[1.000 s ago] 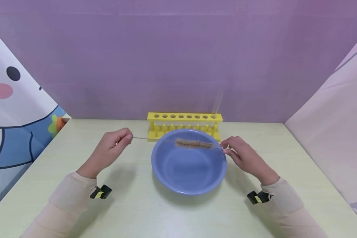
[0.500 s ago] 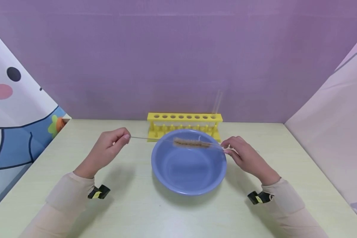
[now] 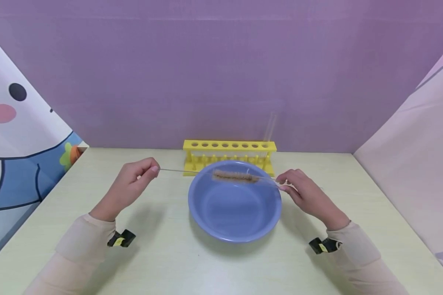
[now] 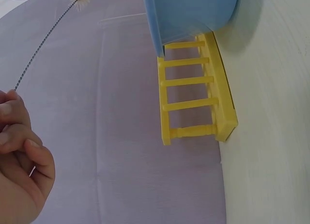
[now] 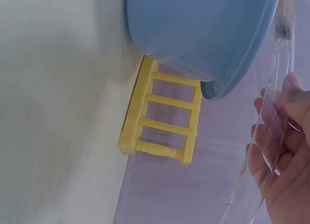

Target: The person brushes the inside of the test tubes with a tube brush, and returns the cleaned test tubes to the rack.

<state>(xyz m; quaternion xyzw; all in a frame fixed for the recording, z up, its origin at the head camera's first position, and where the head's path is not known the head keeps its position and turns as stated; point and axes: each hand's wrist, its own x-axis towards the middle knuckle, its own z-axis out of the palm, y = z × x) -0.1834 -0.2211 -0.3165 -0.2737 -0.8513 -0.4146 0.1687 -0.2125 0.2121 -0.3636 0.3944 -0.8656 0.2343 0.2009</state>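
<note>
My left hand (image 3: 129, 185) pinches the thin twisted-wire handle of a test tube brush (image 3: 230, 176), held nearly level over the back part of a blue basin (image 3: 236, 235). Tan bristles cover the brush's right part. A clear glass test tube (image 5: 285, 59) is between the thumb and fingers of my right hand (image 3: 310, 196), at the basin's right rim. In the right wrist view the brush's dark tip seems to sit just inside the tube's mouth. Only the bristles' edge shows in the left wrist view, where my left hand (image 4: 22, 170) appears with curled fingers.
Behind the basin stands a yellow test tube rack (image 3: 229, 145), with one clear tube (image 3: 270, 127) upright in its right end. A purple backdrop (image 3: 221, 73) rises behind the pale table (image 3: 162, 262). Printed cloths hang at both sides.
My left hand has shifted slightly left, drawing the brush a little leftward, away from my right hand. The right hand and its tube have hardly moved.
</note>
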